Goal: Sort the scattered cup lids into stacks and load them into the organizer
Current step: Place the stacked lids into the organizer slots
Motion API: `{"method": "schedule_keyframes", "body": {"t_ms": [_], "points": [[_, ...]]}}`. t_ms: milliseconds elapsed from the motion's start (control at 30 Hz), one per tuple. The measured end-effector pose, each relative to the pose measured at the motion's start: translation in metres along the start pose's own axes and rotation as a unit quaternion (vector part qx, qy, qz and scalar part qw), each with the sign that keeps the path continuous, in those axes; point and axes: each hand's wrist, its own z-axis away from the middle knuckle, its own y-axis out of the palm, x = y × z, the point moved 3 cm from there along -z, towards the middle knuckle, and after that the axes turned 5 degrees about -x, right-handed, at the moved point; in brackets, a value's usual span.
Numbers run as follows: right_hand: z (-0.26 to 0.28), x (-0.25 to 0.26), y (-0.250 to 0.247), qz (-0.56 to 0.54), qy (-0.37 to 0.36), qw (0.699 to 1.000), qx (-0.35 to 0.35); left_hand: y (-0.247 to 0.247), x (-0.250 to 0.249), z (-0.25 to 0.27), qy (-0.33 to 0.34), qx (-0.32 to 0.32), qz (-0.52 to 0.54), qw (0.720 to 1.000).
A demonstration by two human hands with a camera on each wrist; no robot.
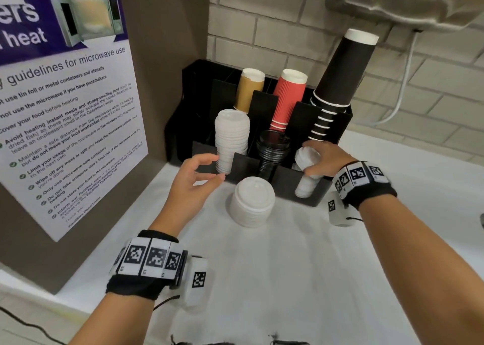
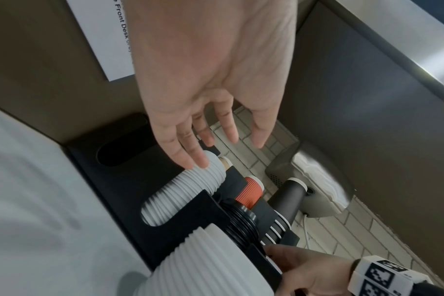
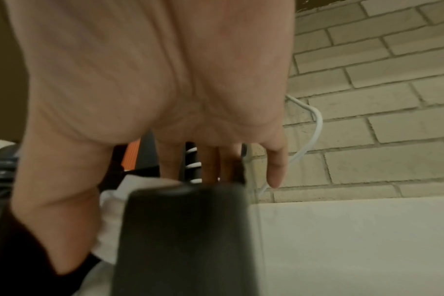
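The black organizer (image 1: pixel 243 162) stands against the brick wall. Its front left slot holds a tall stack of white lids (image 1: pixel 231 137), the middle slot a stack of black lids (image 1: pixel 272 149). My right hand (image 1: pixel 306 158) grips a short stack of small white lids (image 1: pixel 305 156) at the top of the front right slot, over more small lids (image 1: pixel 305 187). The left hand (image 1: pixel 220 168) hovers open beside the tall stack (image 2: pixel 190 186), fingertips (image 2: pixel 202 163) at its top. Another stack of large white lids (image 1: pixel 252 200) sits on the counter in front. The right wrist view shows mostly palm and the organizer wall (image 3: pixel 185 230).
Brown cups (image 1: pixel 251 90), red cups (image 1: pixel 288 101) and black cups (image 1: pixel 340 77) fill the rear slots. A microwave poster (image 1: pixel 65 109) covers the panel on the left. A metal wall unit (image 1: pixel 406 1) with a white cable (image 1: pixel 403 90) hangs at upper right. White counter (image 1: pixel 301 266) lies in front.
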Motion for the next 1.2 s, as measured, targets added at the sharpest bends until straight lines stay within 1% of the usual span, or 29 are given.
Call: {"method": "schedule_keyframes", "body": {"t_ms": [133,300,367,400,433,467,500,533,567,600,667,700,733,800,900,1033,1133,1200], "points": [[0.003,0.001,0.011,0.088,0.014,0.995,0.034,0.003,0.000,0.002,-0.006,0.003,-0.008,1.000],[0.007,0.005,0.016,0.162,0.009,0.986,0.044,0.005,-0.001,0.005,-0.001,0.007,-0.011,1.000],[0.011,0.005,0.013,0.176,0.008,0.983,0.043,0.004,-0.001,0.006,0.000,0.008,-0.009,1.000],[0.014,0.006,0.009,0.156,0.005,0.988,0.021,0.003,-0.001,0.007,0.000,0.008,-0.008,1.000],[0.019,0.008,0.003,0.113,-0.001,0.993,-0.022,0.003,-0.001,0.007,0.000,0.008,-0.006,1.000],[0.025,0.012,-0.002,0.049,-0.016,0.995,-0.083,0.002,-0.001,0.007,0.001,0.007,-0.005,1.000],[0.033,0.018,-0.006,-0.025,-0.043,0.988,-0.146,0.002,-0.001,0.007,0.001,0.006,-0.004,1.000],[0.044,0.028,-0.007,-0.094,-0.079,0.974,-0.192,0.002,-0.001,0.007,0.000,0.005,-0.004,1.000],[0.054,0.041,-0.004,-0.145,-0.117,0.961,-0.205,0.002,0.000,0.006,-0.002,0.003,-0.003,1.000],[0.063,0.055,0.004,-0.174,-0.149,0.956,-0.185,0.002,0.000,0.006,-0.004,0.003,-0.002,1.000],[0.076,0.081,0.028,-0.164,-0.181,0.966,-0.081,0.003,0.000,0.005,-0.006,0.003,0.000,1.000],[0.078,0.089,0.041,-0.141,-0.175,0.974,-0.029,0.003,0.000,0.005,-0.008,0.002,0.002,1.000],[0.080,0.094,0.052,-0.119,-0.161,0.980,0.008,0.003,0.000,0.005,-0.009,0.001,0.005,1.000],[0.079,0.099,0.068,-0.089,-0.137,0.985,0.050,0.003,0.001,0.006,-0.008,-0.001,0.006,1.000],[0.075,0.101,0.082,-0.076,-0.112,0.988,0.073,0.002,0.003,0.007,-0.008,0.002,0.007,1.000],[0.069,0.100,0.090,-0.073,-0.086,0.991,0.074,0.000,0.004,0.008,-0.007,0.000,0.006,1.000],[0.066,0.099,0.092,-0.083,-0.080,0.990,0.079,0.000,0.003,0.008,-0.005,0.000,0.007,1.000],[0.064,0.097,0.087,-0.099,-0.078,0.990,0.070,0.000,0.003,0.008,-0.007,0.001,0.009,1.000]]}}
